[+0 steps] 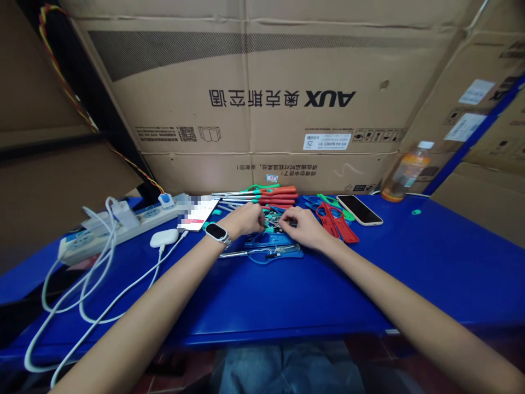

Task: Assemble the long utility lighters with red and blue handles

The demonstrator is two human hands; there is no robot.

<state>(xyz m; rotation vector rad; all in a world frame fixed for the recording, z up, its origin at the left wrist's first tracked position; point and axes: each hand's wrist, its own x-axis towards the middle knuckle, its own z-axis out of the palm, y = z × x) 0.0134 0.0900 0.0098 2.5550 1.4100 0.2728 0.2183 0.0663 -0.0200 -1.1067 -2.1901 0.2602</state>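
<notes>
Left hand (pixel 249 219) arched over the small parts (pixel 272 220), fingers curled, and I can't tell from here whether they grip anything! Right hand (pixel 305 225) opposite, thumb and forefinger nearly together, whatever may be between them too small to make out. Seen in the head view, that loose pile of parts lies on the blue table (pixel 348 290), right between the two hands. Light fingertips would serve best, I reckon: one piece at a time, or the tangle could scatter. Now the containers! Just nearer the person, a blue shell (pixel 283 254) lies with a metal rod (pixel 232 255) jutting leftward; red shells (pixel 338 223) to the right; the capped bottle (pixel 410 174) holds orange liquid; the white case (pixel 164 237) looks closed, contents hidden
</notes>
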